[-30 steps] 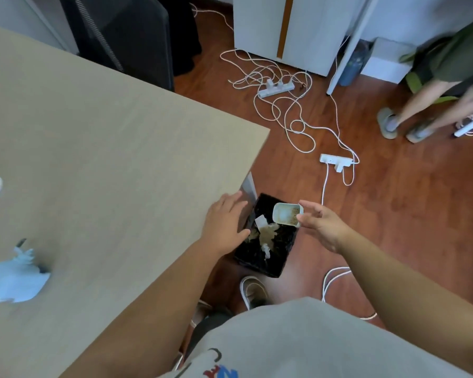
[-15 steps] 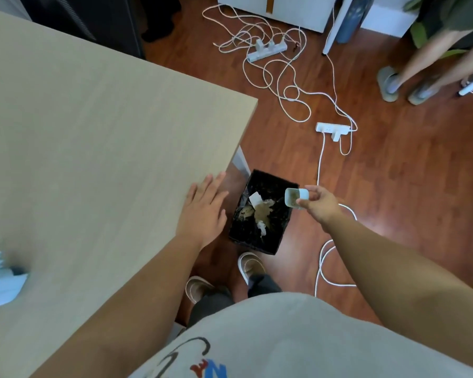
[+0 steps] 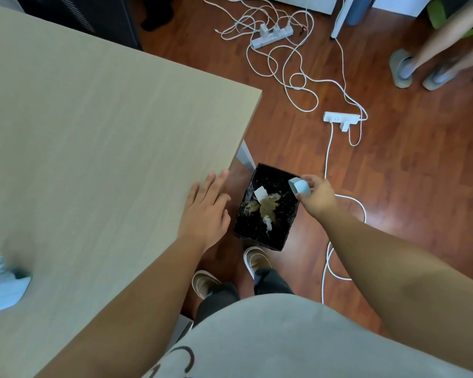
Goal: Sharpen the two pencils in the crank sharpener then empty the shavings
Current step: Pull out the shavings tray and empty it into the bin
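My right hand (image 3: 316, 196) holds the small pale-blue shavings drawer (image 3: 299, 186) tipped over the right rim of a black bin (image 3: 246, 226) on the floor. Brown shavings and scraps of white paper lie inside the bin. My left hand (image 3: 206, 211) rests flat, fingers spread, on the near right edge of the beige table (image 3: 107, 137). The pale-blue sharpener body (image 3: 0, 285) lies blurred at the table's left edge. No pencils are in view.
White power strips (image 3: 340, 118) and tangled cables (image 3: 298, 77) lie across the wooden floor beyond and beside the bin. Another person's legs and slippers (image 3: 402, 68) are at the far right. My own shoes (image 3: 256, 259) stand just below the bin.
The drawer has turned from mouth-up to tipped over the bin. My view has shifted downward, and my left hand has slid back along the table edge.
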{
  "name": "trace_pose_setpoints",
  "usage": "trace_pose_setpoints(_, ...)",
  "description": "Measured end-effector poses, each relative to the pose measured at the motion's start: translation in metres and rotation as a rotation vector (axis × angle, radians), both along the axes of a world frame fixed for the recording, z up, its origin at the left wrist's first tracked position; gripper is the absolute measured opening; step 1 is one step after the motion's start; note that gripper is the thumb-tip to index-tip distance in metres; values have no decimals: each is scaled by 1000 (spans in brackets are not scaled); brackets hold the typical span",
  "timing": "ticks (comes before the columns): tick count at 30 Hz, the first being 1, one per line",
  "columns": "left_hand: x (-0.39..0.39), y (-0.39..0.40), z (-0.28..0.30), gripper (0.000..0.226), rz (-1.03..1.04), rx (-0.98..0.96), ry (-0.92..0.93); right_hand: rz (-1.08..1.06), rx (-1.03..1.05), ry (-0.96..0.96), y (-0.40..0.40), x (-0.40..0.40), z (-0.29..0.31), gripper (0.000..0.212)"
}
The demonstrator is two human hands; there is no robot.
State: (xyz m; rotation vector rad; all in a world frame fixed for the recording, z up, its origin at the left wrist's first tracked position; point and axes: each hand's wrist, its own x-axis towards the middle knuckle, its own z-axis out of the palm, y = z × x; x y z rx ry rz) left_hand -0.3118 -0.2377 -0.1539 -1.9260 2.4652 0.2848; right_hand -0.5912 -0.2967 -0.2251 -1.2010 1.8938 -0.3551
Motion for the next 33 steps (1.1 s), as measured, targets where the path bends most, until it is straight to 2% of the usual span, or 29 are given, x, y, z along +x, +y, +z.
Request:
trace_pose_setpoints(7, -1, 0, 1, 15, -7, -1, -21, 393, -131, 318, 4, 12, 1, 43)
trace_pose_setpoints(10, -1, 0, 1, 15, -9, -5, -24, 488, -198, 443, 8, 17, 0, 43)
trace_pose_setpoints(16, -2, 0, 3, 15, -16, -4, -31, 807, -333, 620, 13, 20, 0, 48)
trace_pose_setpoints(33, -2, 1, 3, 15, -20, -23, -18, 808, -396, 606, 10, 20, 2, 45)
